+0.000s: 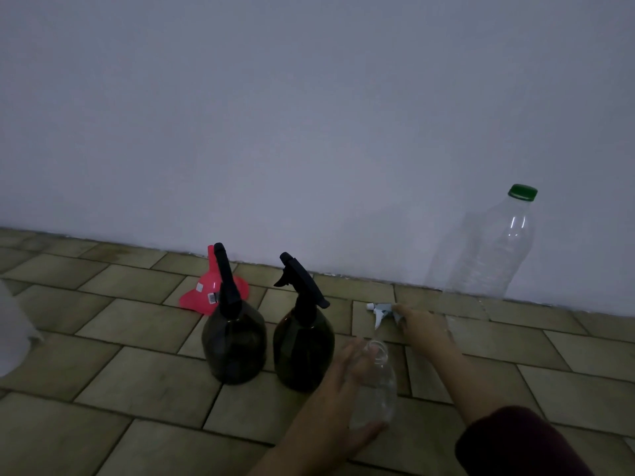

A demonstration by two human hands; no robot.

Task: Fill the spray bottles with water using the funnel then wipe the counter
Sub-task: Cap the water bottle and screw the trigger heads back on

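Left hand (347,383) grips small clear bottle (376,386), uncapped, upright on tiled tabletop (137,324). Right hand (424,326) pinches white spray head (381,312) lying just behind it. Two dark spray bottles (235,341) (304,345) stand left; pink funnel (209,290) behind them. Large clear bottle (491,249), green cap, against wall.

Our left hand (347,383) is low, fingers and thumb curled round smth clear. Our right hand (421,326) is stretched fwd, arm extended, fingertips pinching a small white item.
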